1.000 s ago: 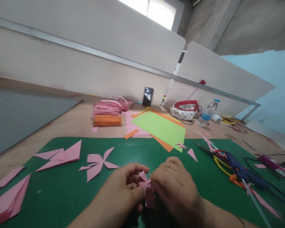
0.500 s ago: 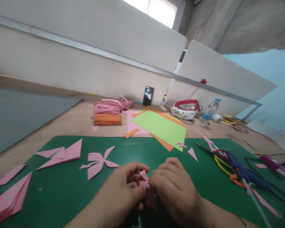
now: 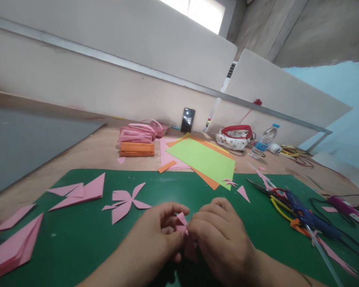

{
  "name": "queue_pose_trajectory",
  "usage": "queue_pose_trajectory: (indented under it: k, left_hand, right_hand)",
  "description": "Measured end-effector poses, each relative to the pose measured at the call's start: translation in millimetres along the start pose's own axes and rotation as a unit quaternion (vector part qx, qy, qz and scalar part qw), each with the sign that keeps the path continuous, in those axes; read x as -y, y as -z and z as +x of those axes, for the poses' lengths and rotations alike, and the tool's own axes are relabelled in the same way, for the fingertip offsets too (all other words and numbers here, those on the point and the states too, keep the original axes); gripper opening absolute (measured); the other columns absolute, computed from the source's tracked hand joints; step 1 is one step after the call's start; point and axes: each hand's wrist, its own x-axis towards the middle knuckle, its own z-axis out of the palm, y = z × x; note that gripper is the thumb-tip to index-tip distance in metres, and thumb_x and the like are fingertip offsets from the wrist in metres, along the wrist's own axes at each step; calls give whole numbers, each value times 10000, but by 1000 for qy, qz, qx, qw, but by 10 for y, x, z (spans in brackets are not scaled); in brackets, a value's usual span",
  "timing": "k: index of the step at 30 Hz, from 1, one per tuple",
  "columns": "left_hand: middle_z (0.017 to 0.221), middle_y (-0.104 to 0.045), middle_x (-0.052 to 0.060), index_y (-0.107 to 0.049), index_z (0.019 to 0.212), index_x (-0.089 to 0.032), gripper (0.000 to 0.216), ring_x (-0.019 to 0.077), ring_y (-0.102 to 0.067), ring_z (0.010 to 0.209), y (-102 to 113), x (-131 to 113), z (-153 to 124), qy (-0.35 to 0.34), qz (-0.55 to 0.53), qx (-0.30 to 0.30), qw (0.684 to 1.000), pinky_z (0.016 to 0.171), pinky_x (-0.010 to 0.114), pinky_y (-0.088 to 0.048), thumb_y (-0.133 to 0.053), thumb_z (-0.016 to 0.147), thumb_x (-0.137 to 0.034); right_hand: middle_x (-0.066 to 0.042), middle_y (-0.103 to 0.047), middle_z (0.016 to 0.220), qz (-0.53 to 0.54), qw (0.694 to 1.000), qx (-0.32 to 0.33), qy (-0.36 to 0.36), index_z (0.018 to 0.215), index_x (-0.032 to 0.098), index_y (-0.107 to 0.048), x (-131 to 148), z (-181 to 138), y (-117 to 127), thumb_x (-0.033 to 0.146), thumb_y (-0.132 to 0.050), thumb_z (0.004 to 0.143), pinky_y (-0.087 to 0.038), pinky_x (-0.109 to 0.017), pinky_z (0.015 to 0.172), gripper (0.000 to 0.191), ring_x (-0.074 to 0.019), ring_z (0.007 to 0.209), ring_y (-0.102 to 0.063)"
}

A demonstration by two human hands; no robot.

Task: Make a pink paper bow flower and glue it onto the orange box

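Observation:
Between my two hands is a small pink paper cut-out [image 3: 190, 250] with several petal-like lobes, held above the green cutting mat [image 3: 89, 239]. My left hand [image 3: 164, 231] pinches its left side, with thumb and fingers closed on the paper. My right hand [image 3: 224, 235] is closed over the right side, its fingertips at the centre of the cut-out and partly hidden. Left of my hands, a pink paper flower shape [image 3: 125, 202] lies flat on the mat. Folded pink paper pieces [image 3: 85, 191] lie farther left, and a thicker folded pink stack [image 3: 14, 249] is at the lower left.
On the right lie a blue glue gun [image 3: 308, 213], scissors [image 3: 281, 203] and a purple power strip [image 3: 348, 209]. Behind the mat are green paper [image 3: 203, 157], orange and pink bundles [image 3: 137, 149], a phone [image 3: 187, 119], a pouch [image 3: 233, 137] and a water bottle [image 3: 263, 141].
Both hands keep hold of the pink cut-out, with almost no movement of the fingers. The view has shifted very slightly.

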Motion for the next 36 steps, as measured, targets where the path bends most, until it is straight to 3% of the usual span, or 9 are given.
queue_pose_trajectory:
  k: [11, 22, 28, 36]
  left_hand:
    - [601, -592, -39, -520, 946, -126, 370, 98, -563, 473, -6, -22, -9, -2, -14, 10, 1000, 399, 186, -419, -666, 612, -186]
    - [621, -595, -40, -521, 940, -132, 328, 87, -547, 474, -13, -47, -40, -1, -4, 2, 1000, 416, 196, -420, -638, 635, -152]
    - [605, -581, -48, -517, 942, -130, 323, 83, -534, 466, -16, -46, -33, -5, -5, 14, 1000, 413, 193, -408, -634, 642, -160]
    - [618, -563, -50, -524, 941, -132, 320, 87, -526, 481, -20, -57, -51, -12, 2, 17, 1000, 426, 201, -407, -628, 639, -157]
  right_hand:
    - [-24, -620, 670, -45, 999, -22, -19, 644, 154, -585, 4, -34, -37, 131, -534, 856, -309, -295, 628, 219, -133, 646, -510]
    - [-45, -621, 688, -16, 999, -10, -27, 710, 149, -567, -18, -40, -16, 106, -385, 896, -319, -301, 624, 264, -141, 653, -516]
    - [-25, -624, 701, -40, 999, -3, -26, 702, 160, -596, -21, -63, -30, 129, -504, 867, -325, -294, 633, 192, -132, 659, -514]
    - [-48, -626, 722, -42, 999, -15, -15, 709, 144, -612, -7, -47, -31, 103, -499, 860, -360, -284, 625, 193, -145, 699, -530]
